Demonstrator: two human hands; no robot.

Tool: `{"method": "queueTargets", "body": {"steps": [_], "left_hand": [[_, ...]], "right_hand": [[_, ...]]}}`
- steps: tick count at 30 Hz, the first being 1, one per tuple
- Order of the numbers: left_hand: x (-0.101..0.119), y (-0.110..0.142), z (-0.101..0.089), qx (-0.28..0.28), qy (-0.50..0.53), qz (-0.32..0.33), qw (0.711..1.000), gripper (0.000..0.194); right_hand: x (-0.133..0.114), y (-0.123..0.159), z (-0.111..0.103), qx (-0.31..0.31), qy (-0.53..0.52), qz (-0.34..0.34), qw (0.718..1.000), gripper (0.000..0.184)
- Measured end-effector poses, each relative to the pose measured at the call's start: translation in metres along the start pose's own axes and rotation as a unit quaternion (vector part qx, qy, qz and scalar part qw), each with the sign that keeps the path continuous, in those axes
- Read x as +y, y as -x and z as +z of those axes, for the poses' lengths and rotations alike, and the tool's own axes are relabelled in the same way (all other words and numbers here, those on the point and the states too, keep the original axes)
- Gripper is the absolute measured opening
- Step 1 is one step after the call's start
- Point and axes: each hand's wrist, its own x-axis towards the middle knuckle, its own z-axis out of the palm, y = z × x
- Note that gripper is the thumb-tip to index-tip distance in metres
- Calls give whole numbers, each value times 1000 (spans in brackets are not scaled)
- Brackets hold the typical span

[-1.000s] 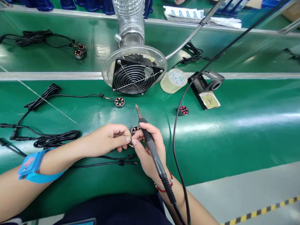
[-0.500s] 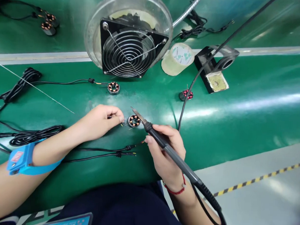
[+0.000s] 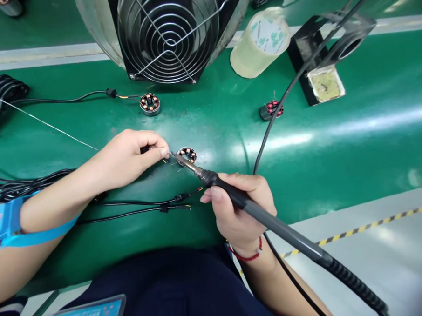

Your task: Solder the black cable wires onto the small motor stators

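Observation:
My left hand (image 3: 134, 157) is closed in a pinch on thin wires, with a yellow tip poking out below the fingertips; what else lies in the pinch is too small to make out. My right hand (image 3: 245, 208) grips a soldering iron (image 3: 278, 228) by its dark handle. The iron's tip reaches the wire ends at my left fingertips, just in front of a copper-wound motor stator (image 3: 187, 153). Whether the tip touches them I cannot tell. A thin solder wire (image 3: 44, 121) runs from the left edge and disappears behind my left hand.
Another wired stator (image 3: 150, 104) lies behind, with a red-wound one (image 3: 269, 110) to the right. A fan (image 3: 170, 40), a tape roll (image 3: 260, 43) and an iron stand (image 3: 313, 64) line the back. Black cables (image 3: 135, 203) lie near my left forearm.
The soldering iron's tip has moved left and down, from above the stator to my left fingertips. The view has come closer to the bench.

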Motion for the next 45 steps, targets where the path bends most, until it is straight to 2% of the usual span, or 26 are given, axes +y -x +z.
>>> {"method": "queueTargets", "body": {"steps": [6,18,27,33,35,40,45], "left_hand": [[-1,-1,0,13,-3,-1,1000,24],[-2,1,2,41,-19,44,998,21],[-1,0,2,48,-23,35,998,22],[0,0,2,48,-16,44,998,21],[0,0,2,50,-20,35,998,21],[2,-1,2,51,-24,39,998,22],[0,-1,1,46,-14,52,998,21]], "right_hand": [[0,0,0,-1,-1,15,1000,16],[-1,1,0,-6,-6,24,1000,17],[0,3,0,-11,-16,36,999,19],[1,0,-1,12,-47,35,998,21],[0,-4,-3,-10,-55,35,998,25],[-10,-25,-4,-135,-70,38,988,31],[-18,-53,3,-213,-47,25,976,31]]}}
